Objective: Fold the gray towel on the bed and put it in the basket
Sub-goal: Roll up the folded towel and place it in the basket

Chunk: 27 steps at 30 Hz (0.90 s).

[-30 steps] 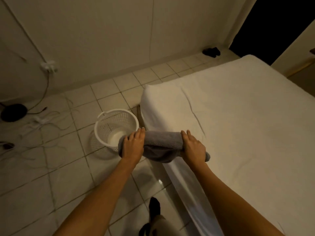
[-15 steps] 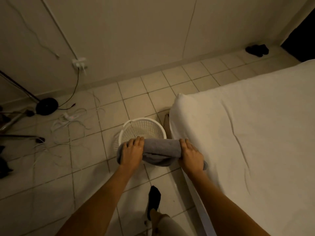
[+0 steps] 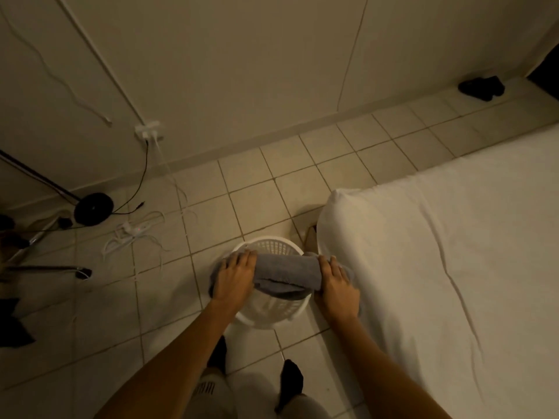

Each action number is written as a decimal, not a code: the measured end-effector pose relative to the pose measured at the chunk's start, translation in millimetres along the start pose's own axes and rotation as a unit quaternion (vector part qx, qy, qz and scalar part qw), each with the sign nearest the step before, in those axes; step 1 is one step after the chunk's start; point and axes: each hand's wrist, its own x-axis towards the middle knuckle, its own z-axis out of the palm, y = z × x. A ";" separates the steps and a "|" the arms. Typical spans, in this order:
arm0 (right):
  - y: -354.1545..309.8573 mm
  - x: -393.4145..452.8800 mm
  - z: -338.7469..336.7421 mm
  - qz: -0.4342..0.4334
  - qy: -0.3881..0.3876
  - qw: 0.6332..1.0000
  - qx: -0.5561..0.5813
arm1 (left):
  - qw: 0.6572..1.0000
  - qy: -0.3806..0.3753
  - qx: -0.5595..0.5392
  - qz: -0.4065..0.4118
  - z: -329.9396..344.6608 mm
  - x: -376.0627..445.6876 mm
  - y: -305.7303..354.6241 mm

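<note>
The folded gray towel (image 3: 286, 275) hangs as a thick bundle directly over the mouth of the white plastic basket (image 3: 272, 313), which stands on the tiled floor beside the corner of the bed (image 3: 438, 267). My left hand (image 3: 234, 278) grips the towel's left end. My right hand (image 3: 335, 282) grips its right end. The towel's lower fold sags toward the basket's inside. Both hands cover the towel's ends, and the towel hides much of the basket's opening.
A white power strip (image 3: 133, 232) with loose cables lies on the floor to the left, by a round black stand base (image 3: 93, 208). Dark cloth (image 3: 13, 325) lies at the left edge. Black items (image 3: 481, 87) sit by the far wall. My socked feet (image 3: 290, 382) stand just before the basket.
I have carried the towel leftward off the bed's edge; it now hangs over the basket instead of beside it. The view has turned left and tilted down.
</note>
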 end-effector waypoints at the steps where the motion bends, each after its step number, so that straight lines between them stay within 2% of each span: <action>1: -2.5 4.7 1.7 0.007 0.000 1.000 0.004 | 1.000 0.000 0.004 0.008 -0.5 6.8 -3.6; 10: -30.4 37.0 51.8 0.143 -0.017 0.989 0.019 | 0.988 -0.080 0.024 0.128 17.8 81.0 -44.4; 17: -76.6 60.9 88.8 0.242 -0.006 0.969 0.041 | 0.972 -0.106 0.019 0.209 43.8 135.9 -90.0; 27: -123.4 71.0 129.1 0.298 0.009 0.952 0.076 | 0.965 -0.134 0.002 0.224 79.4 138.1 -127.0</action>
